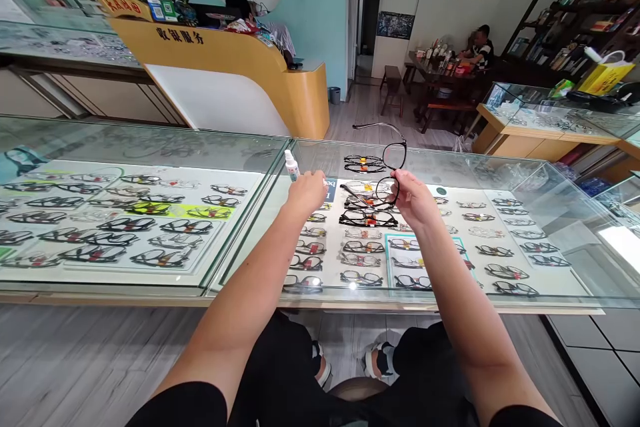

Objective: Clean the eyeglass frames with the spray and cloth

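My right hand [414,199] is closed on a pair of black-framed glasses [395,155], held up above the glass counter with its temples pointing left. My left hand [307,192] is closed around a small white spray bottle [291,164], whose cap and upper part rise above the fingers. Between my hands, several dark glasses [367,218] sit in a row on the counter top, with more [364,160] behind them. Under the glass, rows of other glasses [361,277] lie on white trays.
A second glass display case [125,140] adjoins on the left. Beyond stand a yellow and white cashier counter [220,57] with a person behind it, a wooden table [435,65] with another person, and a right-hand showcase [545,121] bearing a yellow bag [606,77].
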Demonstrator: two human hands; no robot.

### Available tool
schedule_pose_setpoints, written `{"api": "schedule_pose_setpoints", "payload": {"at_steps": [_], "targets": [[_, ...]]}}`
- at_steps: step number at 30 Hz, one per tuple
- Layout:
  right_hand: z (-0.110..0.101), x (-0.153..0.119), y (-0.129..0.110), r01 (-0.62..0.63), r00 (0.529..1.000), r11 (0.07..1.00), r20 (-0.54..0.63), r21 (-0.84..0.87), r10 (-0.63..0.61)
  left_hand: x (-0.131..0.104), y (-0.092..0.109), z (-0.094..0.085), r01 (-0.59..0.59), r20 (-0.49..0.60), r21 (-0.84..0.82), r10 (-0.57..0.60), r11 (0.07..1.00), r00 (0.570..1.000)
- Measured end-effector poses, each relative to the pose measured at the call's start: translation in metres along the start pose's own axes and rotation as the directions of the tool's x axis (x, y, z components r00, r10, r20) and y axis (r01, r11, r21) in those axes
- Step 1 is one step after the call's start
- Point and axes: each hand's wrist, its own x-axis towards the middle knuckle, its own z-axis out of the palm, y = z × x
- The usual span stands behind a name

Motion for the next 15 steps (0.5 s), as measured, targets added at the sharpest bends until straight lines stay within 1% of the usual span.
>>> {"api": "schedule_pose_setpoints", "payload": {"at_steps": [4, 5, 6, 7, 8, 9, 10, 11, 12, 13, 14, 15], "targets": [[0.001, 0.001, 0.0, 0.001, 1.0, 0.999, -0.024, 0.045, 0.0, 0.003, -0.002, 0.004, -0.003, 0.052, 0.015, 0.002, 1.0, 0.999], [0.001, 0.002, 0.001, 0.007, 0.999, 0.998, -0.032, 0.056, -0.005, 0.003, -0.001, 0.004, -0.006, 0.044, 0.022, 0.005, 1.0, 0.999], [0.0, 0.003, 0.001, 0.015, 0.999, 0.998, -0.044, 0.065, -0.012, 0.002, 0.0, 0.005, -0.021, 0.0, 0.023, 0.021, 1.0, 1.0], [-0.001, 0.004, 0.001, 0.023, 0.998, 0.997, -0.061, 0.072, -0.019, 0.001, 0.002, 0.005, -0.058, -0.09, 0.007, 0.058, 0.998, 0.994], [-0.002, 0.005, 0.002, 0.034, 0.996, 0.996, -0.084, 0.079, -0.027, 0.0, 0.005, 0.006, -0.124, -0.228, -0.03, 0.114, 0.992, 0.967], [-0.004, 0.007, 0.002, 0.045, 0.993, 0.995, -0.109, 0.087, -0.036, -0.003, 0.008, 0.006, -0.228, -0.398, -0.077, 0.18, 0.971, 0.9], [-0.006, 0.008, 0.002, 0.058, 0.99, 0.994, -0.134, 0.097, -0.044, -0.006, 0.013, 0.008, -0.367, -0.569, -0.109, 0.244, 0.924, 0.785], [-0.008, 0.01, 0.002, 0.073, 0.986, 0.991, -0.157, 0.11, -0.055, -0.009, 0.017, 0.01, -0.519, -0.707, -0.109, 0.301, 0.848, 0.64], [-0.011, 0.011, 0.003, 0.088, 0.982, 0.989, -0.176, 0.122, -0.066, -0.013, 0.023, 0.012, -0.651, -0.795, -0.076, 0.348, 0.755, 0.496], [-0.013, 0.012, 0.003, 0.105, 0.978, 0.986, -0.194, 0.127, -0.079, -0.017, 0.028, 0.015, -0.75, -0.836, -0.024, 0.398, 0.661, 0.378], [-0.014, 0.014, 0.004, 0.117, 0.974, 0.985, -0.208, 0.124, -0.09, -0.022, 0.033, 0.017, -0.816, -0.838, 0.03, 0.459, 0.577, 0.294], [-0.015, 0.015, 0.005, 0.125, 0.971, 0.985, -0.219, 0.117, -0.098, -0.026, 0.038, 0.02, -0.857, -0.813, 0.07, 0.527, 0.511, 0.247]]}}
